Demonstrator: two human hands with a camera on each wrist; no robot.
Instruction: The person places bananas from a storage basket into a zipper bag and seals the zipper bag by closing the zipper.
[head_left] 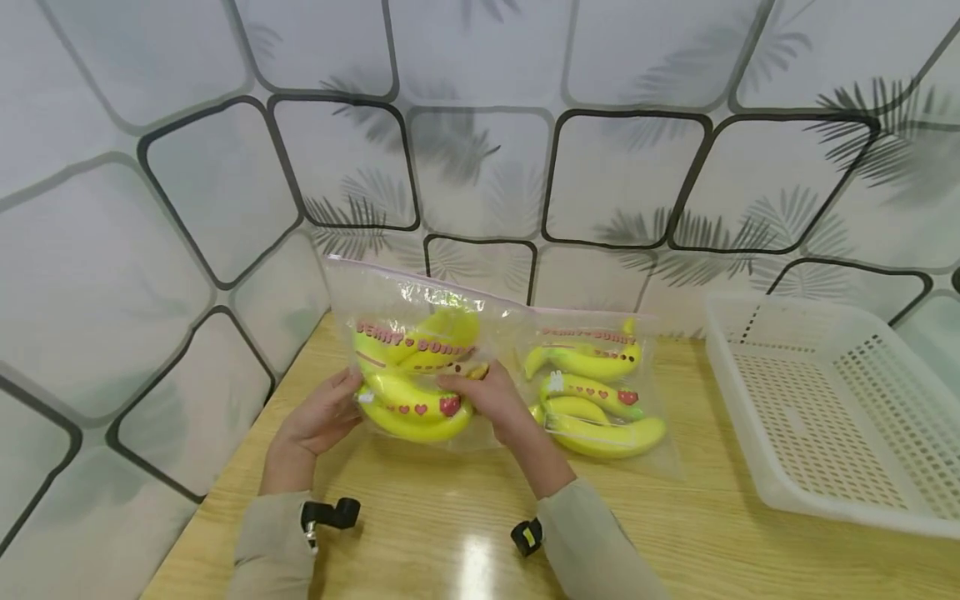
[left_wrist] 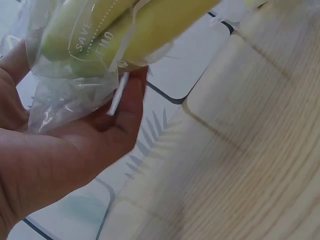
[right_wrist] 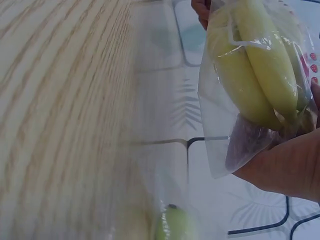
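Note:
A clear zip bag of yellow bananas (head_left: 420,408), printed with pink lettering and hearts, is held up between both hands in the head view. My left hand (head_left: 326,414) grips its left side; in the left wrist view that hand's fingers (left_wrist: 131,107) curl behind a crumpled corner of plastic. The right hand (head_left: 491,400) grips the bag's right side, thumb across the front. Bananas (right_wrist: 265,60) show through the plastic in the right wrist view, where much of that hand (right_wrist: 287,165) is cut off. A second clear bag of bananas (head_left: 600,437) is just to the right.
A white perforated plastic basket (head_left: 738,433) is at the right of the wooden table (head_left: 420,517). Walls with a leaf-and-outline pattern (head_left: 480,175) close off the back and left. Each sleeve carries a small black wrist mount (head_left: 330,512).

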